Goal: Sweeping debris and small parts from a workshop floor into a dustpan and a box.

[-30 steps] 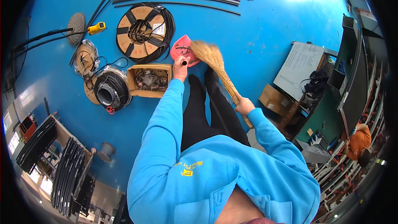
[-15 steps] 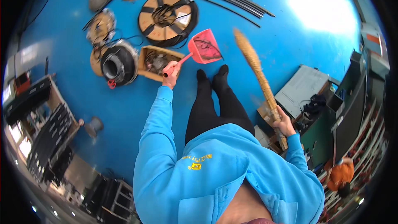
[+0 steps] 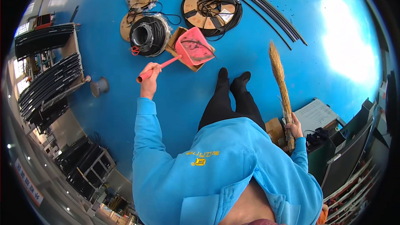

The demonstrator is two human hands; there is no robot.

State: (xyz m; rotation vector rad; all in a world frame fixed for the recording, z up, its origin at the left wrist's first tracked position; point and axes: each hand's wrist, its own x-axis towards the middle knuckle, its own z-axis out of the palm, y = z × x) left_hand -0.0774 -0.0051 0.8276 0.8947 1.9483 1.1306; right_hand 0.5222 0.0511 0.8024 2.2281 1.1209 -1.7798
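Observation:
My left hand [image 3: 150,80] is closed round the handle of a pink dustpan [image 3: 192,49]. Dark scraps and a thin dark strip lie in its pan. The pan is over a cardboard box [image 3: 195,68] and hides most of it; whether the two touch I cannot tell. On the other side, my right hand [image 3: 294,127] grips the lower end of a straw broom [image 3: 280,77], whose bristles point forward, away from me, above the blue floor.
A large cable reel [image 3: 211,8] and a wrapped black coil [image 3: 146,36] lie beyond the box. Long black tubes [image 3: 266,6] stretch across the floor ahead. At left stand racks of black parts [image 3: 52,75]; at right, a grey panel [image 3: 314,116] and dark cabinets [image 3: 348,156].
My left hand has moved left, and the dustpan has come over the box, covering the contents seen before. The broom has swung to a more upright line in view. The whole view has turned.

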